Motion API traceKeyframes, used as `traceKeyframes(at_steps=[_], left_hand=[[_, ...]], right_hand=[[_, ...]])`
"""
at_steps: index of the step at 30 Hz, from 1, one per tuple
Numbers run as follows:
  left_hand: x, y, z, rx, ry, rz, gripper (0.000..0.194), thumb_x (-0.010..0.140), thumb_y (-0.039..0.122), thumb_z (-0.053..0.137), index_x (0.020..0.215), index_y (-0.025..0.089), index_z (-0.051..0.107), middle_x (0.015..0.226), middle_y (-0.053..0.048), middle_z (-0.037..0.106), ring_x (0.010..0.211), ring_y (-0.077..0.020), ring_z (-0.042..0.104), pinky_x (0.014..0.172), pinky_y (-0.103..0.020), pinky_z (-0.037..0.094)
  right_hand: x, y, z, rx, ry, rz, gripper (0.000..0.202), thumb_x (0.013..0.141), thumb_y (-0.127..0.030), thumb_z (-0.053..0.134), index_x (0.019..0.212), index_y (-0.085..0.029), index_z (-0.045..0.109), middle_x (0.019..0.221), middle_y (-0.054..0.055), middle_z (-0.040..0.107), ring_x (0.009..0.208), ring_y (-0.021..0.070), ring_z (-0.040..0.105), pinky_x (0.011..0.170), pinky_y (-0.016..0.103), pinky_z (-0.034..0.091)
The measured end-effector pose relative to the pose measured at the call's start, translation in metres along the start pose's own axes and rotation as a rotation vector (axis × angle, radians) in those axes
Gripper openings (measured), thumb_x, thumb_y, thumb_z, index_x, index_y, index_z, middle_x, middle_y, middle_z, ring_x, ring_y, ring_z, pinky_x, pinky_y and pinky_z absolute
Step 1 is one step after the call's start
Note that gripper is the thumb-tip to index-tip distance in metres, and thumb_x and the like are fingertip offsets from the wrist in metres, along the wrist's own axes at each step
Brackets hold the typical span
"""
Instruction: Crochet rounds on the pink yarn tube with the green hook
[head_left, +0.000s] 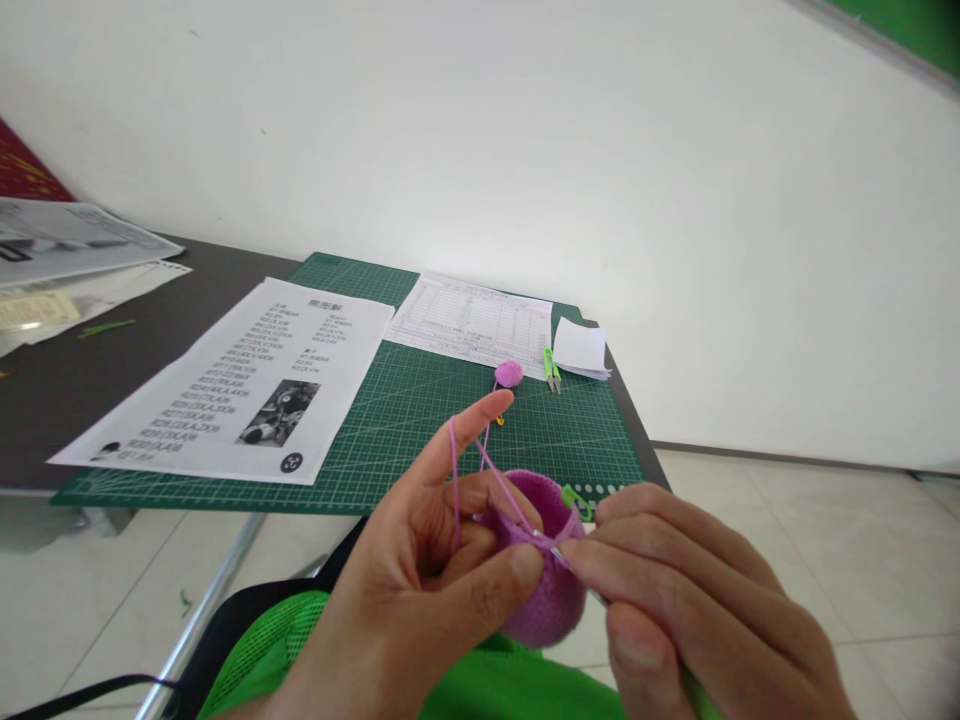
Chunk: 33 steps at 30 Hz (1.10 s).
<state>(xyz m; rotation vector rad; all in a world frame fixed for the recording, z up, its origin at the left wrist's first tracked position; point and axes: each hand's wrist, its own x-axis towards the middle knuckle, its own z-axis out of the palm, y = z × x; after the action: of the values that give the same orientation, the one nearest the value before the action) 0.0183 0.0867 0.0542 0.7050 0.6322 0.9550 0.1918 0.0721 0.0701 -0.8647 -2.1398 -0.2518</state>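
Note:
A pink-purple crocheted cup shape (pixel 546 605) hangs in front of the mat's near edge. My left hand (pixel 442 560) pinches its rim between thumb and fingers, with the index finger raised and pink yarn looped round it. In my right hand (pixel 690 590) is a crochet hook (pixel 598 597) with a green handle, its metal tip at the rim near my left thumb. A light green stitch marker (pixel 575 501) is clipped on the rim. Yarn runs back towards a small pink yarn ball (pixel 508 374) on the green cutting mat (pixel 600 430).
A printed pattern sheet (pixel 232 390) lies on the mat's left, a form (pixel 472 318) behind. Green snips (pixel 551 370) lie beside white note paper (pixel 580 347). A yellow marker (pixel 500 421) is near the ball. More papers (pixel 75 245) are far left; a white wall (pixel 600 180) stands behind.

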Motion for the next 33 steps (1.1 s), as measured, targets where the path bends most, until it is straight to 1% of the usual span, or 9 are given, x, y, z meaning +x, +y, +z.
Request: traceKeyframes(at_steps=[3,8,11,13,19,23,28,31,33], left_hand=[[-0.001,0.002,-0.001,0.062,0.004,-0.027,0.064,0.085,0.024,0.073,0.137,0.048,0.047,0.058,0.01,0.03,0.051,-0.008,0.016,0.049,-0.023,0.014],[0.0,0.002,0.0,0.097,0.004,-0.035,0.065,0.084,0.025,0.074,0.138,0.047,0.046,0.058,0.01,0.03,0.051,-0.0082,0.016,0.05,-0.027,0.014],[0.001,0.0,0.002,0.103,0.02,-0.02,0.064,0.084,0.023,0.073,0.137,0.047,0.048,0.065,0.009,0.04,0.05,-0.0072,0.017,0.049,-0.027,0.013],[0.001,-0.002,0.003,0.102,0.031,-0.003,0.063,0.084,0.021,0.072,0.137,0.046,0.048,0.072,0.007,0.047,0.05,-0.0065,0.018,0.048,-0.027,0.013],[0.002,-0.006,0.003,0.1,0.036,-0.028,0.064,0.082,0.022,0.073,0.139,0.038,0.048,0.073,0.006,0.049,0.051,-0.0067,0.019,0.049,-0.029,0.015],[0.001,-0.007,0.004,0.138,0.014,-0.044,0.062,0.084,0.023,0.071,0.139,0.038,0.046,0.069,0.007,0.044,0.052,-0.0076,0.019,0.049,-0.028,0.016],[0.003,-0.008,0.003,0.211,0.006,-0.012,0.06,0.087,0.022,0.067,0.14,0.039,0.043,0.061,0.01,0.036,0.051,-0.0081,0.018,0.049,-0.027,0.016],[0.004,-0.007,0.003,0.214,0.006,-0.006,0.061,0.087,0.02,0.067,0.14,0.037,0.043,0.057,0.011,0.03,0.05,-0.0086,0.018,0.049,-0.027,0.016],[0.004,-0.006,0.004,0.206,0.004,-0.013,0.062,0.086,0.02,0.067,0.14,0.037,0.043,0.059,0.01,0.032,0.051,-0.0088,0.019,0.049,-0.027,0.017]], right_hand=[[0.009,-0.002,-0.007,-0.031,0.006,0.043,0.022,0.094,-0.015,0.052,0.079,-0.014,0.068,0.067,-0.001,0.072,0.067,0.0107,0.067,0.07,0.023,0.058],[0.015,0.0,-0.013,-0.033,-0.083,0.046,0.033,0.095,-0.016,0.052,0.062,-0.02,0.056,0.056,-0.002,0.066,0.056,0.0114,0.063,0.057,0.027,0.056],[0.015,0.003,-0.014,-0.018,-0.096,0.004,0.036,0.094,-0.02,0.055,0.058,-0.02,0.052,0.052,-0.003,0.063,0.052,0.0099,0.061,0.055,0.026,0.057],[0.017,0.005,-0.015,0.002,-0.089,-0.008,0.037,0.094,-0.018,0.055,0.057,-0.02,0.052,0.051,-0.002,0.062,0.051,0.0093,0.06,0.055,0.024,0.057],[0.019,0.007,-0.018,0.072,-0.135,0.056,0.029,0.092,-0.012,0.053,0.065,-0.019,0.061,0.048,-0.003,0.058,0.05,0.0111,0.06,0.053,0.026,0.059],[0.017,0.005,-0.017,0.082,-0.135,0.082,0.03,0.09,-0.008,0.051,0.065,-0.019,0.061,0.05,-0.002,0.061,0.052,0.0119,0.062,0.052,0.026,0.057],[0.015,0.003,-0.014,0.003,-0.09,0.082,0.028,0.092,-0.013,0.053,0.066,-0.02,0.06,0.05,-0.002,0.062,0.05,0.0118,0.061,0.048,0.027,0.053],[0.016,0.006,-0.015,0.022,-0.121,0.069,0.026,0.089,-0.007,0.054,0.067,-0.019,0.061,0.051,-0.003,0.063,0.05,0.0114,0.061,0.05,0.027,0.055],[0.017,0.008,-0.017,0.055,-0.149,0.043,0.024,0.088,-0.007,0.055,0.067,-0.019,0.061,0.05,-0.003,0.063,0.049,0.0111,0.061,0.052,0.026,0.057]])
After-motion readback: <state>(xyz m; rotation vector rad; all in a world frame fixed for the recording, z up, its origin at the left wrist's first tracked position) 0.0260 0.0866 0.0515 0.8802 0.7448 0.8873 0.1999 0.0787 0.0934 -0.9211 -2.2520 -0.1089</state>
